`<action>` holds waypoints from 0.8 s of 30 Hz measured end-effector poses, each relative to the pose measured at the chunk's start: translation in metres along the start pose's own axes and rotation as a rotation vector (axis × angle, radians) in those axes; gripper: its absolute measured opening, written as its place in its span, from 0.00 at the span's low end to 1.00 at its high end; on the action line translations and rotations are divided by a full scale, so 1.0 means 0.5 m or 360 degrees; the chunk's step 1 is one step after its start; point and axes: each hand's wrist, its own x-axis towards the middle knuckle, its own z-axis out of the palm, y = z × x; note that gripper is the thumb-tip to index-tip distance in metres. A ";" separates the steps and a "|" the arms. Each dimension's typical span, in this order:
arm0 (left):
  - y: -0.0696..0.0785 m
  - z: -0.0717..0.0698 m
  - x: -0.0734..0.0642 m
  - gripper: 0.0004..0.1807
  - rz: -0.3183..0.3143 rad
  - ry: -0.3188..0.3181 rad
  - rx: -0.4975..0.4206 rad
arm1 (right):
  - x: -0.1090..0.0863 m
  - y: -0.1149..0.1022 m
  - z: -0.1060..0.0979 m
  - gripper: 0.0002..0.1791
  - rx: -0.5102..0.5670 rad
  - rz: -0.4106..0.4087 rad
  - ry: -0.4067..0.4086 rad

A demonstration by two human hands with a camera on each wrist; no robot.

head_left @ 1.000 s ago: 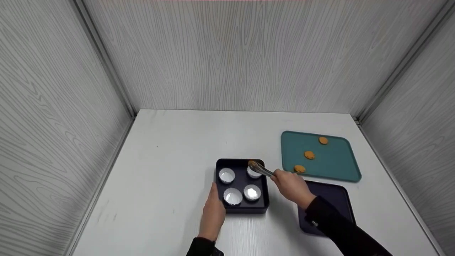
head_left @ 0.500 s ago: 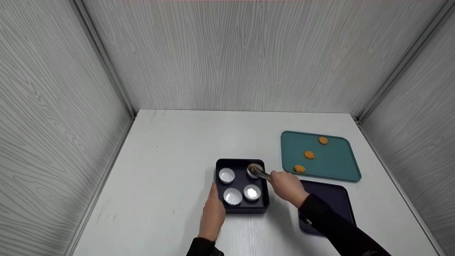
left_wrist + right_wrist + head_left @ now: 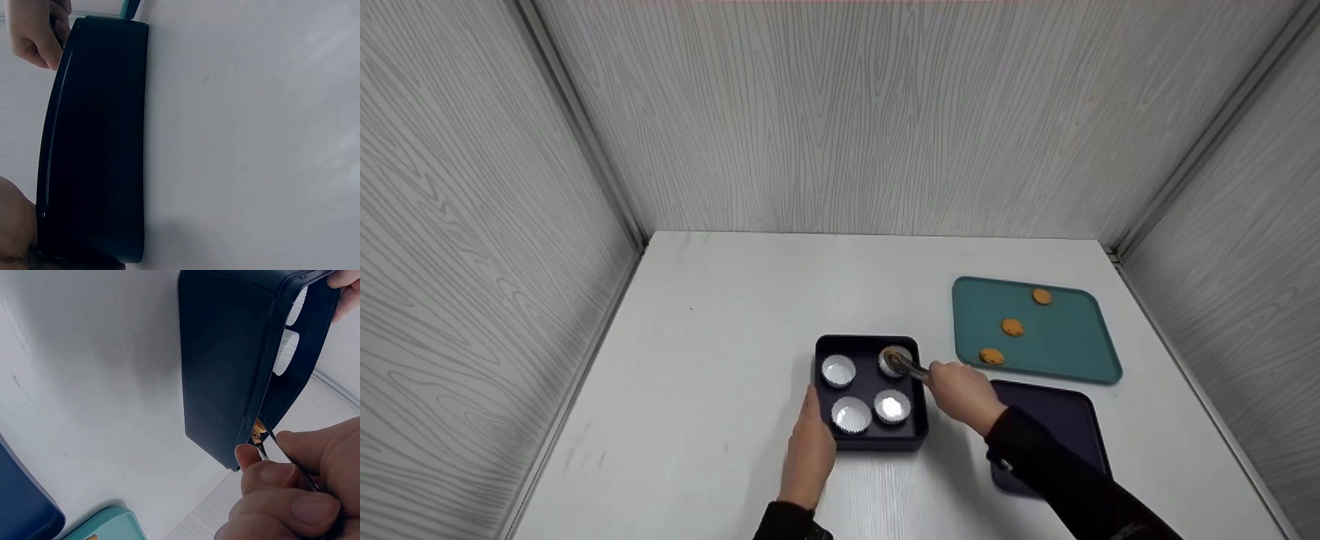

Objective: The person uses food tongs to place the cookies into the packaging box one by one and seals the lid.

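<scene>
A cookie (image 3: 258, 430) is in the tongs (image 3: 913, 368) at the far-right paper cup (image 3: 883, 365) of the navy box (image 3: 866, 386); the right hand (image 3: 964, 395) grips the tongs. The left hand (image 3: 810, 454) touches the box, grip unclear. White table (image 3: 720, 337), wood-grain panels (image 3: 840, 112) around. The tongs sit nearer the person than a second ago.

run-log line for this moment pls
right hand: grips tongs, cookie in them, at far-right white cup | left hand: touches left side of box | other three cups: empty | teal tray: three cookies
</scene>
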 end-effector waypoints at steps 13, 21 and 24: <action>0.002 -0.001 0.001 0.33 0.0005 0.0002 0.0041 | -0.001 0.004 -0.015 0.17 0.0090 0.0017 -0.0038; 0.001 -0.001 0.002 0.34 -0.0002 -0.0001 0.0031 | -0.004 0.015 -0.022 0.18 0.0125 0.0028 0.0071; 0.001 -0.002 0.003 0.34 -0.0002 0.0002 0.0025 | -0.005 0.023 -0.025 0.19 0.0143 0.0021 0.0140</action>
